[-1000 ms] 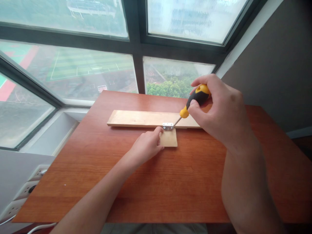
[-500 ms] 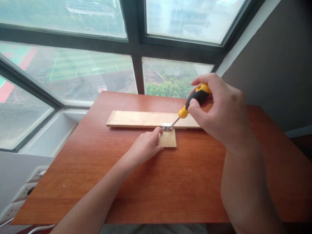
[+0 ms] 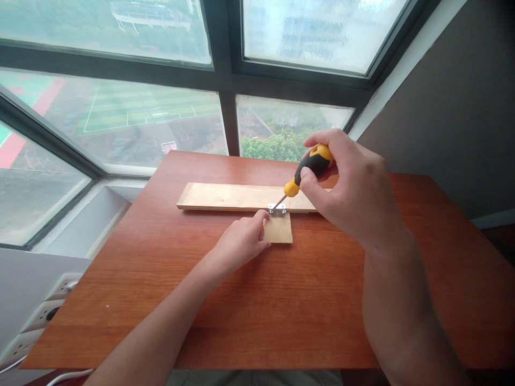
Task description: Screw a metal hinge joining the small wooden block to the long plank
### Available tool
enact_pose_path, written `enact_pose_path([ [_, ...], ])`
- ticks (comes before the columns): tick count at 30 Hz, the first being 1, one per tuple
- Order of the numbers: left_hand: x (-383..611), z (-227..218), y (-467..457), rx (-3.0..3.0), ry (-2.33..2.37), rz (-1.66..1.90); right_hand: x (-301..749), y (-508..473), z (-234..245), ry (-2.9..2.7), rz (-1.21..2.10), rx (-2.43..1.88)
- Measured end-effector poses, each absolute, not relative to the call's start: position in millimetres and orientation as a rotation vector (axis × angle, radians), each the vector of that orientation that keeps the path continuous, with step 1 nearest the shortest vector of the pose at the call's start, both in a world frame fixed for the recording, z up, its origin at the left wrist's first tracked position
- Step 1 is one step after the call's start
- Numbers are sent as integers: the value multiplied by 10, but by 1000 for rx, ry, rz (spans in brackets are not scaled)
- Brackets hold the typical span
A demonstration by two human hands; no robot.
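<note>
My right hand (image 3: 350,187) is closed round the black and yellow handle of a screwdriver (image 3: 314,165). The screwdriver slants down to the left, its tip at the left part of a small silver metal hinge (image 3: 277,209). That hinge spans the front edge of a long pale wooden board (image 3: 225,196) and a short wooden piece (image 3: 279,229) in front of it. My left hand (image 3: 244,236) grips the short piece by its left side, thumb and fingers closed on it. My right hand hides the right end of the long board.
The reddish-brown wooden table (image 3: 241,311) stands against large windows with a dark frame (image 3: 225,80). White power sockets (image 3: 42,313) with a cable are on the left below the table edge. A grey wall (image 3: 450,118) rises at the right.
My right hand has moved left and slightly down with the screwdriver. Its tip has gone from the right part of the hinge to the left part. My left hand stays in place.
</note>
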State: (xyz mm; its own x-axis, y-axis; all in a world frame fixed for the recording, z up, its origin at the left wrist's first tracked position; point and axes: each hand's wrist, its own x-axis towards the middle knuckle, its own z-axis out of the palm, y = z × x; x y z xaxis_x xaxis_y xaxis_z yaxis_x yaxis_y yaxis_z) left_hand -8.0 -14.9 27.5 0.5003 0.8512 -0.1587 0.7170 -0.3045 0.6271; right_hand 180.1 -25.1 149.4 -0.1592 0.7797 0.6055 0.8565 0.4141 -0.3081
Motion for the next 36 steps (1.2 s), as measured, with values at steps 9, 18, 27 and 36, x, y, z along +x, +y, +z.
enact_pose_path([
  [9,-73,292,-151,2103,1289,252,1781,-252,1496,-2001,-126,-1395],
  [18,-62,304,-156,2090,1296,245,1767,-261,1488,-2051,-71,-1361],
  [27,-69,288,-149,2101,1288,254,1768,-284,1503,-2058,-128,-1447],
  [36,-61,292,-145,2092,1279,247,1791,-313,1546,-2160,-17,-1313],
])
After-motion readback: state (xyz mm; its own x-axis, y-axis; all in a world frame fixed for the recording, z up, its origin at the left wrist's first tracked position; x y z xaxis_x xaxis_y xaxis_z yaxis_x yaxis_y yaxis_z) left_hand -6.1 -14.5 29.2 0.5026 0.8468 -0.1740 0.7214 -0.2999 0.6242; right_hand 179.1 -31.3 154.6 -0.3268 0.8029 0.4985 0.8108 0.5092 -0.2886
